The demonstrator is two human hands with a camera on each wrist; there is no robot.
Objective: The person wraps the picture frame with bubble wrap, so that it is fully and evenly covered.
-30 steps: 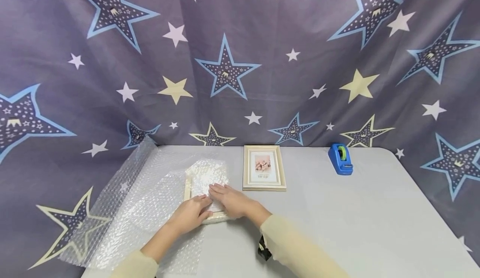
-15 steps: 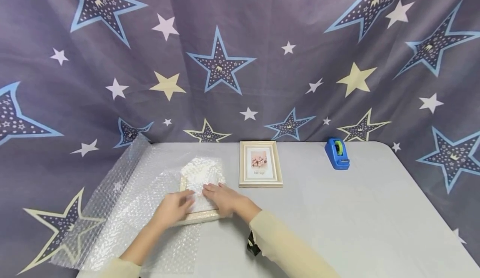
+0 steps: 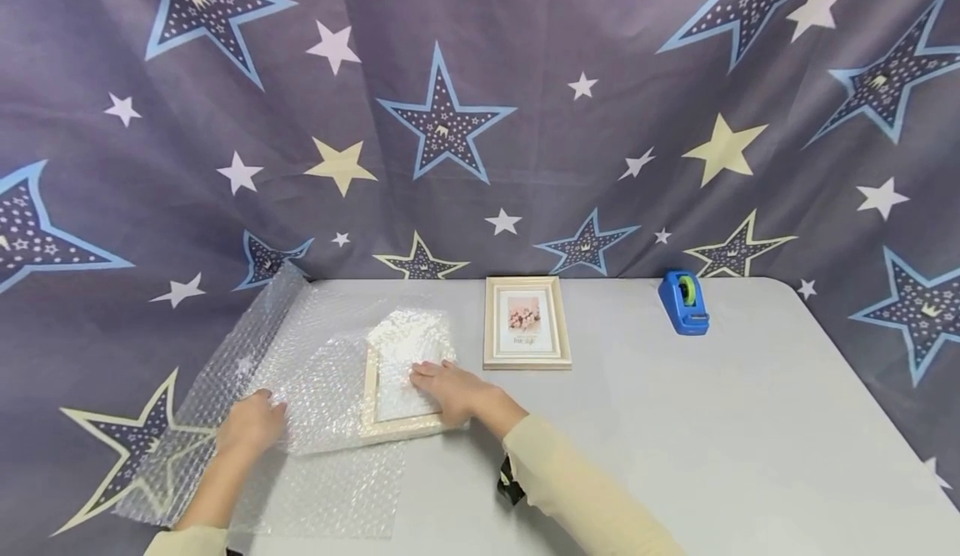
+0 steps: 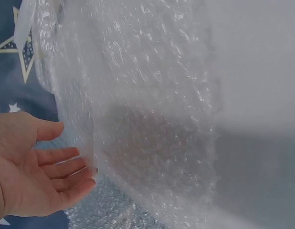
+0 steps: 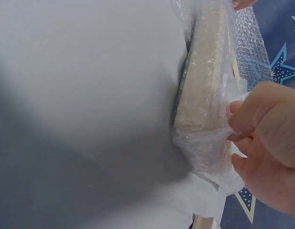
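A cream picture frame [image 3: 405, 428] lies under a layer of clear bubble wrap [image 3: 322, 373] at the left half of the table. My right hand [image 3: 453, 391] presses down on the wrapped frame near its right side. In the right wrist view the wrap [image 5: 207, 143] is folded around the frame's edge [image 5: 204, 62], right at the fingertips. Further left, my left hand [image 3: 251, 424] is at the loose side of the sheet. The left wrist view shows that hand [image 4: 52, 171] with thumb apart and fingers loosely extended, fingertips at the wrap [image 4: 152, 95].
Right of the wrapped frame lies a second picture frame [image 3: 489, 323] with a pink flower print. A blue tape dispenser [image 3: 684, 306] with green tape stands at the back right of the white table [image 3: 712, 439]. Star-patterned cloth [image 3: 525, 147] hangs behind.
My left hand has left the wrapped frame and moved left to the outer part of the bubble wrap. My right hand has stayed on the frame.
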